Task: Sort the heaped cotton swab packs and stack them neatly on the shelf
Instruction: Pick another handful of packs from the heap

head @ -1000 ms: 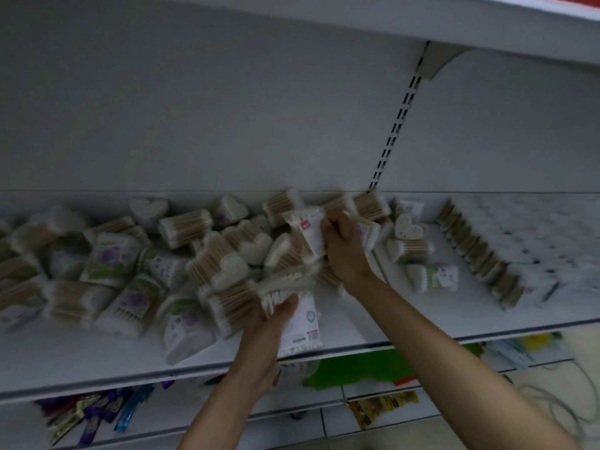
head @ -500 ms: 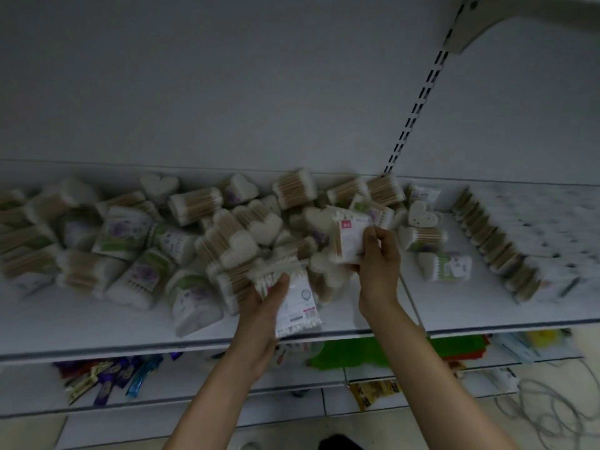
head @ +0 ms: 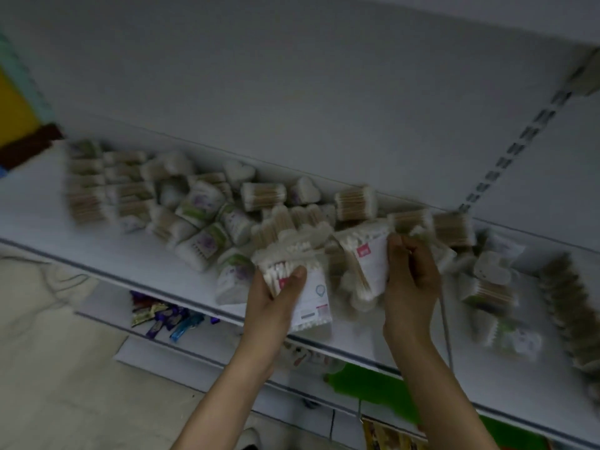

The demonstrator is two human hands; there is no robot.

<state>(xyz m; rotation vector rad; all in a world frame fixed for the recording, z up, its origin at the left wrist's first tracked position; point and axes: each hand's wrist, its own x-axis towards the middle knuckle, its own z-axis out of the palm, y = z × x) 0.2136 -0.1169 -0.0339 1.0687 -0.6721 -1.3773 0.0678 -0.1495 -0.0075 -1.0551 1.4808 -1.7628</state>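
A pale, smooth back panel [head: 292,92] rises behind a white sheet-metal shelf [head: 39,219], with a slotted upright [head: 516,147] running up at the right. Across the middle of the shelf sprawls the heap of cotton swab packs [head: 259,206]: soft clear bags, some cylindrical with tan wooden sticks showing, some with green and purple labels, and some heart-shaped with fluffy white tips facing up, like the heart-shaped pack [head: 240,172] near the back. At the far left a neat block of packs [head: 94,186] lies in even rows, and a tight row of packs [head: 565,303] lines the right end, blurred.

The hands are apart, each closed on its own pack near the front edge of the shelf. The left hand [head: 272,306] grips a flat rectangular pack [head: 311,297] of white-tipped swabs, thumb across its face. The right hand [head: 410,280] pinches a second flat pack [head: 367,258] with a small red mark, tilted against the heap.

On the shelf below lie glossy purple and blue wrappers [head: 165,319].
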